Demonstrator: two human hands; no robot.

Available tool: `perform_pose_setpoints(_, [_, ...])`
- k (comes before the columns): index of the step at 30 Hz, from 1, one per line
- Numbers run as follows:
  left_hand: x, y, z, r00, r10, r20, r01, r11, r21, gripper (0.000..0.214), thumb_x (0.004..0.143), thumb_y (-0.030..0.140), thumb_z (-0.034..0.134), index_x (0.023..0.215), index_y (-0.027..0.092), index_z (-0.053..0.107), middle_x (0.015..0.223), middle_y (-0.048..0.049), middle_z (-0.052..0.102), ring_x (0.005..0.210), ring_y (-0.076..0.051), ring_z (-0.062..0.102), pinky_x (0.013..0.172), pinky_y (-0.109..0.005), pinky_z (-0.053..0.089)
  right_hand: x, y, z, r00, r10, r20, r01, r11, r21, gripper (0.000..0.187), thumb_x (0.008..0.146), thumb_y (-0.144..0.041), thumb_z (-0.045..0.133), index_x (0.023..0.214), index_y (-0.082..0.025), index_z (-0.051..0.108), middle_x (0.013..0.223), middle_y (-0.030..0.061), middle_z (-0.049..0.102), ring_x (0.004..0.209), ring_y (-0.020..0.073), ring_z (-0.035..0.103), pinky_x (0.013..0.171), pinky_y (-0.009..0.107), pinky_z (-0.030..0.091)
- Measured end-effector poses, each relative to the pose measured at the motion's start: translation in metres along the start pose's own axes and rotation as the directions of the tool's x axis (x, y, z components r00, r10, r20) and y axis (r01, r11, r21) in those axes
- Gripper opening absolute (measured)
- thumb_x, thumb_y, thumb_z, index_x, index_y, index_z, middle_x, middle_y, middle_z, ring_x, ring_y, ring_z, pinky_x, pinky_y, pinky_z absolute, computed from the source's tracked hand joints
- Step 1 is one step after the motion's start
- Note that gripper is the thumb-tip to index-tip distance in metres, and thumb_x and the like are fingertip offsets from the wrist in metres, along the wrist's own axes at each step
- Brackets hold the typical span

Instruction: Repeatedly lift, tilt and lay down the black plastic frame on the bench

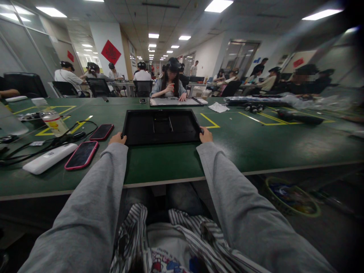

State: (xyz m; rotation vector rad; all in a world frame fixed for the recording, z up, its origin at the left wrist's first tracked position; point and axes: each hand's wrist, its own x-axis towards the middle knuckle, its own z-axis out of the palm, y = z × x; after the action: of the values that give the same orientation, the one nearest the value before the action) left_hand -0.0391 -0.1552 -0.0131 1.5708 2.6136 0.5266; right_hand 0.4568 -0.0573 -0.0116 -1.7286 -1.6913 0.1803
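Observation:
A shallow black rectangular tray-like panel (139, 127) with a raised rim lies in front of me at the near side of the green table. Near its middle are two thin upright lines and a small dark part between them. My left hand (118, 138) grips the left edge, fingers wrapped round the rim. On the opposite edge my right hand (206, 135) closes the same way, thumb on top. Both arms reach forward in grey sleeves. The fingers under the rim are hidden.
Left of the panel lie two phones (82, 155), a white power bank (50, 158), black cables and a plastic bottle (54, 118). Across the green table (256, 146) a person sits at a pale panel (173, 101). A white tissue (218, 107) and plastic wrap are farther right; a basket (292, 197) stands below.

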Motion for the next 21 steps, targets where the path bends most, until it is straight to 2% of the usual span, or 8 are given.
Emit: perform_pose_setpoints(21, [-0.0045, 0.0028, -0.0041, 1.0, 0.008, 0.0, -0.008, 1.0, -0.011, 0.058, 0.087, 0.049, 0.043, 0.137, 0.02, 0.048, 0.13, -0.0146, 0.059, 0.118, -0.03, 0.055, 0.094, -0.039, 0.044, 0.0015, 0.0017, 0.0008, 1.0, -0.027, 0.003, 0.027, 1.0, -0.002, 0.053, 0.082, -0.014, 0.047, 0.135, -0.019, 0.052, 0.123, 0.0102, 0.064, 0.111, 0.0253, 0.058, 0.102, 0.043, 0.043])
